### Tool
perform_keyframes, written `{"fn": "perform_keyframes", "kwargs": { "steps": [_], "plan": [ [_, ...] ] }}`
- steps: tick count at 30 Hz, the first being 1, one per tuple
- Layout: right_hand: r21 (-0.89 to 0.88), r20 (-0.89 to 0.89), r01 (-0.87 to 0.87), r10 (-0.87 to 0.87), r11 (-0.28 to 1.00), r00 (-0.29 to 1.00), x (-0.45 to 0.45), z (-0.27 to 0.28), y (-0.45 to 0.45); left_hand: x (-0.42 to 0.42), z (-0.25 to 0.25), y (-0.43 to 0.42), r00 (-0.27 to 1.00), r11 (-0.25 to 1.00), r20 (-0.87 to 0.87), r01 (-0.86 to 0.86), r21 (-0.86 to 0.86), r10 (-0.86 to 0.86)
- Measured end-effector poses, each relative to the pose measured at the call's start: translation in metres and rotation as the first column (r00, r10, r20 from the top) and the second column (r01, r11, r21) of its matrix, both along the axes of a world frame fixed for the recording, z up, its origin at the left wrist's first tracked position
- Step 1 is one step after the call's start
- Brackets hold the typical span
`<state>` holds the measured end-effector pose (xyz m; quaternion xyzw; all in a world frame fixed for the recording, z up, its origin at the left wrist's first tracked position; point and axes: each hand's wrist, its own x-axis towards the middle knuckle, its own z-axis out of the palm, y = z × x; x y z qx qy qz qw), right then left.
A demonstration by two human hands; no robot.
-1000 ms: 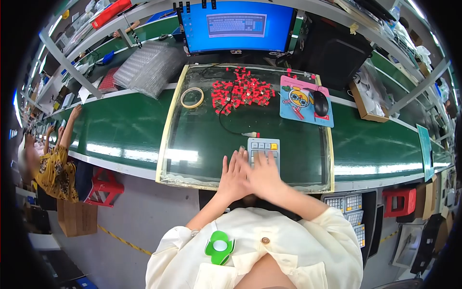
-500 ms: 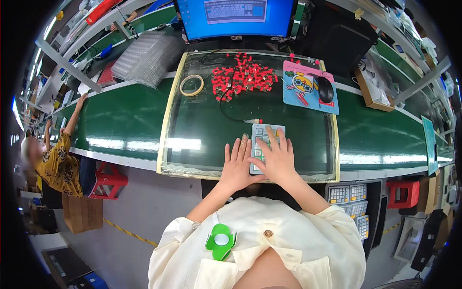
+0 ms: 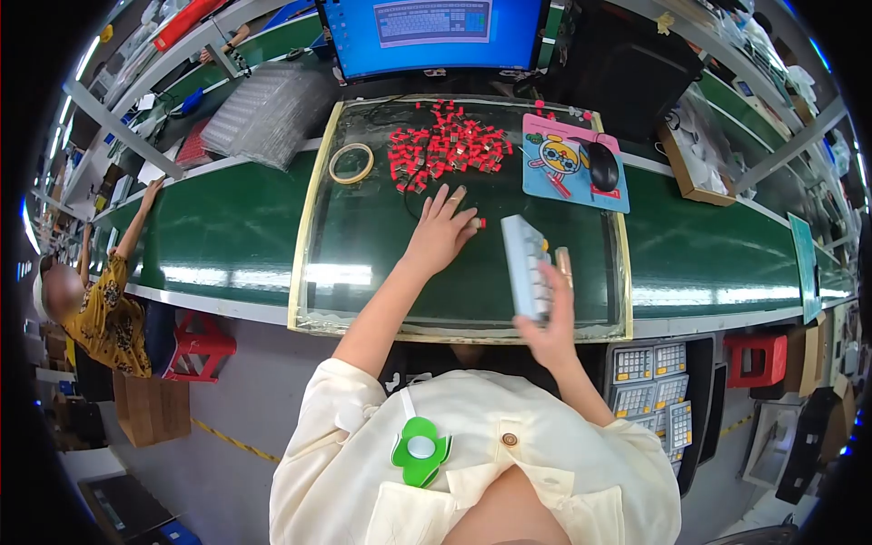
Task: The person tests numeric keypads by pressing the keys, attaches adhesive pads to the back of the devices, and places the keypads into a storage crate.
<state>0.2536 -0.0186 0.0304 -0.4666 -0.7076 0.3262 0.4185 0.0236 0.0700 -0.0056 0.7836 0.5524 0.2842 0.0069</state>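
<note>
The small white keypad is lifted off the mat and tilted on its long edge, with my right hand gripping its right side. Over the middle of the glass-topped mat, my left hand has its fingertips at the cable end, where a red-tipped connector sticks out beside them. Whether the fingers pinch the cable is partly hidden. Beyond that hand lies a pile of red-capped connectors.
A tape roll lies at the mat's left. A mouse rests on a colourful pad. Behind stands a monitor. Below right, a bin holds several keypads. Another person is at the far left.
My right hand has raised and tilted the keypad, which was flat on the mat. The cable end is now apart from it. My left hand has moved forward to the cable end.
</note>
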Motion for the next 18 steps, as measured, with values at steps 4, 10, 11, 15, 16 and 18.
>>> {"fn": "perform_keyframes", "kwargs": {
  "steps": [4,10,11,15,16,18],
  "plan": [
    [-0.428,-0.853,-0.289,-0.277,0.856,0.444,0.019,0.018,-0.007,-0.002,0.001,0.009,0.971,0.995,0.229,0.086,-0.041,-0.074],
    [-0.147,-0.216,0.042,-0.074,0.988,0.974,0.021,-0.027,0.037,-0.001,0.011,0.01,0.895,0.989,0.441,0.115,-0.09,-0.063],
    [-0.071,-0.001,0.07,-0.07,0.995,0.998,0.02,-0.026,0.05,0.001,0.011,0.009,0.905,0.99,0.424,0.084,-0.117,-0.027],
    [0.045,0.208,0.057,-0.065,0.997,0.976,-0.001,-0.033,0.097,0.016,0.027,0.009,0.911,0.974,0.406,0.031,-0.224,0.064],
    [0.029,0.25,0.031,-0.038,0.999,0.968,-0.002,-0.036,0.106,0.017,0.03,0.009,0.905,0.965,0.418,0.038,-0.258,0.076],
    [-0.012,0.33,-0.016,0.019,1.0,0.944,-0.005,-0.042,0.119,0.013,0.033,0.014,0.956,0.967,0.283,0.0,-0.254,0.074]
  ]
}}
